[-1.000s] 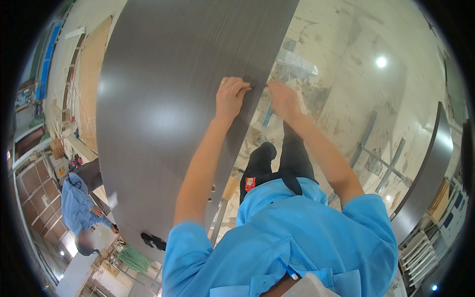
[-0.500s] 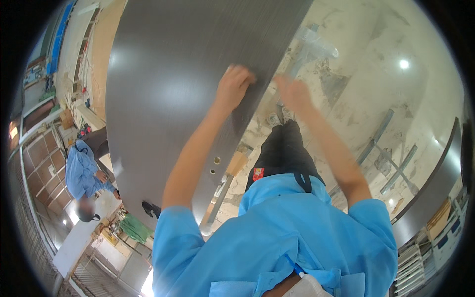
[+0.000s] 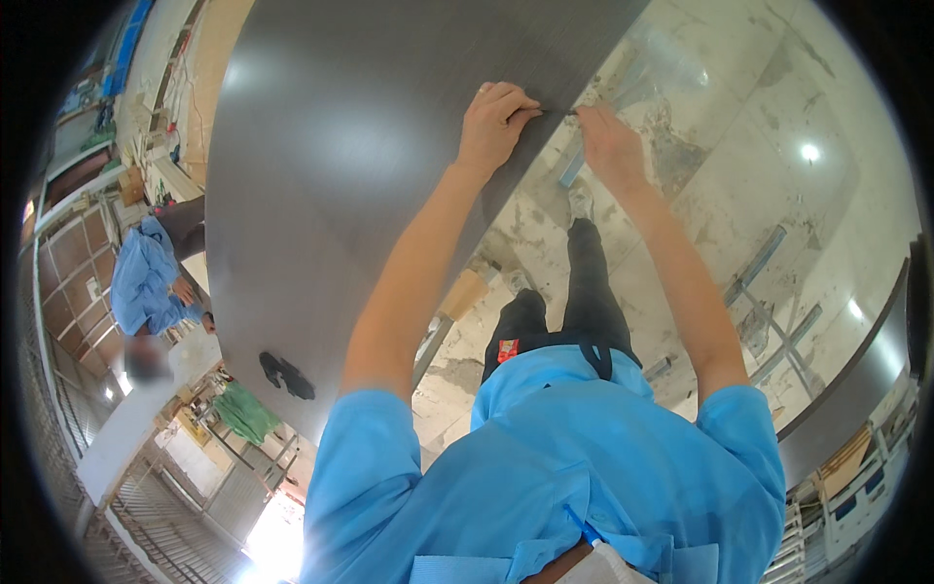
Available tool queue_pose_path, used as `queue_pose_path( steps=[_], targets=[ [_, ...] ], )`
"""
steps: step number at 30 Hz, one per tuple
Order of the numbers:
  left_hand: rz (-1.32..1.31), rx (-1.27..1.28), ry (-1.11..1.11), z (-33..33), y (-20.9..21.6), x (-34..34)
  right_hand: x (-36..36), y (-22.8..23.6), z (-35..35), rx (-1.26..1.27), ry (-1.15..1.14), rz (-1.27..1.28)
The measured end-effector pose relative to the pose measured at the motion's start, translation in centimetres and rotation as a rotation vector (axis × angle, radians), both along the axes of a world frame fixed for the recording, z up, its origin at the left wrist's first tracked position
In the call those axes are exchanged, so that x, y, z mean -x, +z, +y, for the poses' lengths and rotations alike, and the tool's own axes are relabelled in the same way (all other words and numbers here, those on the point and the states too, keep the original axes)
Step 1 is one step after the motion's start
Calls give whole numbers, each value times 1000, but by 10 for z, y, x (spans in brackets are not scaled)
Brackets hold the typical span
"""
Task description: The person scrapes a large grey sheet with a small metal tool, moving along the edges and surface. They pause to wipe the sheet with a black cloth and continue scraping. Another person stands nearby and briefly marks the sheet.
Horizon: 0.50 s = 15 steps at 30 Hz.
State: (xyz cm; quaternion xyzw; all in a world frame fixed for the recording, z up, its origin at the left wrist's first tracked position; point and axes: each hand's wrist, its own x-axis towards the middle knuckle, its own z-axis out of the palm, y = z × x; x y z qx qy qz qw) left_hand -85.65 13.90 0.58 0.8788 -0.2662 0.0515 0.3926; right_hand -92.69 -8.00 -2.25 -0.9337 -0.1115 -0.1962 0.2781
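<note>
A large dark wood-grain panel [image 3: 321,224] stretches away before me. Above its right edge my left hand [image 3: 496,127] pinches, thumb against fingers, at a thin dark strip [image 3: 558,111]. My right hand [image 3: 613,146] is just past that edge, over the floor, with its fingertips closed at the strip's other end. Only a short length of the strip shows between the two hands; its kind is too small to make out. A crumpled black item [image 3: 286,376], perhaps a glove, lies on the near left part of the panel.
At the left a person in a blue shirt [image 3: 146,277] is beside the panel. Metal bars [image 3: 757,263] lie on the stained floor at the right. Another dark panel [image 3: 856,365] stands at the far right. A green cloth [image 3: 243,411] hangs behind the near left corner.
Both hands have moved farther forward along the panel's right edge, and a thin dark strip now shows between them. My legs have shifted into a step.
</note>
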Motion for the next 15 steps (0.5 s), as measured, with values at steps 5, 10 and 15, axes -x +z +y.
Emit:
queue_pose_path(
  steps=[5, 10, 15],
  targets=[
    [16, 4, 46, 66, 4, 71, 68, 5, 72, -33, -16, 108],
    [15, 18, 48, 129, 4, 132, 128, 5, 139, 16, -39, 73],
    [39, 11, 34, 199, 3, 201, 195, 7, 206, 14, -37, 94]
  ],
)
